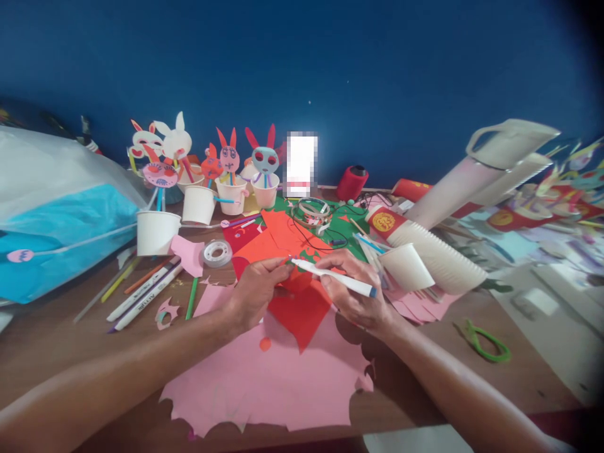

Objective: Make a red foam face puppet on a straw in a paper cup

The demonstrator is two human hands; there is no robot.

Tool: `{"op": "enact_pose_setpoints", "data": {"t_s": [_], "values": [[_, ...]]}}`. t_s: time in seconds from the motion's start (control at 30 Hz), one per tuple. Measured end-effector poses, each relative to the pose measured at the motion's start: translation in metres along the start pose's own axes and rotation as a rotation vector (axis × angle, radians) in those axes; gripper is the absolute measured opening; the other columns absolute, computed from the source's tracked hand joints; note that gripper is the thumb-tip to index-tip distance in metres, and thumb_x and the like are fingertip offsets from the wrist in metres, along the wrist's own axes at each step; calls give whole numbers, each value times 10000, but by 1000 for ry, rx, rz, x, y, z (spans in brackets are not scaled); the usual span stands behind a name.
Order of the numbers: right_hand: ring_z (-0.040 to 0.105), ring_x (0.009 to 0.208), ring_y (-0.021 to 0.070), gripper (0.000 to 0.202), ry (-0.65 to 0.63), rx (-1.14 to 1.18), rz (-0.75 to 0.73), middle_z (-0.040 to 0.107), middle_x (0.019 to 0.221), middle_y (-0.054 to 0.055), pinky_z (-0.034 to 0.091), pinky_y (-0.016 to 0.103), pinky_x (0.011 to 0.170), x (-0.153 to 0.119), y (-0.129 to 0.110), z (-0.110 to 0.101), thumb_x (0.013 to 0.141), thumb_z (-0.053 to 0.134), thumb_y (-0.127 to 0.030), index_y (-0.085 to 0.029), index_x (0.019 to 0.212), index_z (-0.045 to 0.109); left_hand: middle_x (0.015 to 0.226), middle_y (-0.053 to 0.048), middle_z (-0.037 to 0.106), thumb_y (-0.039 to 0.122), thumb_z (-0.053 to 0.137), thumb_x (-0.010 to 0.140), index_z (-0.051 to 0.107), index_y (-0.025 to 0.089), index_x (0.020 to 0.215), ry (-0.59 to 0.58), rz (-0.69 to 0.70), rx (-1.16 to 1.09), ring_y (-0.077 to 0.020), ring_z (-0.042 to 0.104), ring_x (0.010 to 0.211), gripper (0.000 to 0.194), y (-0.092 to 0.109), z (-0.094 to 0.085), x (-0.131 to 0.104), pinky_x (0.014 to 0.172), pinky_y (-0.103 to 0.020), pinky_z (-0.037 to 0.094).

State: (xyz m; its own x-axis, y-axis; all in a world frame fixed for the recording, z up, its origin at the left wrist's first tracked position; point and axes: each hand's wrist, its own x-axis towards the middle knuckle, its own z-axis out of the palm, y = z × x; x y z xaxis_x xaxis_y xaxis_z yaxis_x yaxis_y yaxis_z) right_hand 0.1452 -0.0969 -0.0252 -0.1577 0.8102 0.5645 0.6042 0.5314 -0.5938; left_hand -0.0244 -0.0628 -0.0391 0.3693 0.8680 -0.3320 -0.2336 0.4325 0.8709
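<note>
You, at a brown desk (pixel 401 406), have the fingers of your right hand (pixel 352 286) clamped around a slim white marker with a blue end (pixel 346 280), its tip angled in at the fingertips of your left hand (pixel 257 286). Those left fingers are drawn together; whether they pinch anything is too small to tell. The tip sits so near skin that a slip by either hand could ink your fingers, or leave a stray mark on the pointed red paper (pixel 302 318) just below. The pink paper sheet with scalloped edges (pixel 274 384) reaches toward the desk's near edge, where a dragging forearm could shift or crease it. To the right, a tilted white paper cup (pixel 406 267) lies just beside your marker hand, against a toppled stack of ribbed paper cups (pixel 443 258); an outward swing of your knuckles might send them rolling.
</note>
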Motion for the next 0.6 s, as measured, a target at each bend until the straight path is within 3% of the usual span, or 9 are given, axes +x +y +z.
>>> {"op": "enact_pose_setpoints", "data": {"t_s": [0.33, 0.6], "values": [[582, 670, 151, 121, -49, 3, -10, 633, 742, 22, 462, 292, 650, 0, 0, 1, 750, 494, -164, -198, 839, 567, 623, -7, 562, 251, 648, 659, 650, 126, 685, -10, 9, 10, -117, 508, 598, 128, -1, 0, 0, 507, -230, 456], [591, 670, 154, 116, -16, -5, -7, 631, 731, 24, 472, 298, 654, 0, -1, 4, 744, 500, -163, -198, 830, 569, 636, -15, 585, 234, 631, 682, 665, 128, 710, -13, -7, 16, -117, 526, 601, 115, -1, 0, 0, 520, -226, 457]]}}
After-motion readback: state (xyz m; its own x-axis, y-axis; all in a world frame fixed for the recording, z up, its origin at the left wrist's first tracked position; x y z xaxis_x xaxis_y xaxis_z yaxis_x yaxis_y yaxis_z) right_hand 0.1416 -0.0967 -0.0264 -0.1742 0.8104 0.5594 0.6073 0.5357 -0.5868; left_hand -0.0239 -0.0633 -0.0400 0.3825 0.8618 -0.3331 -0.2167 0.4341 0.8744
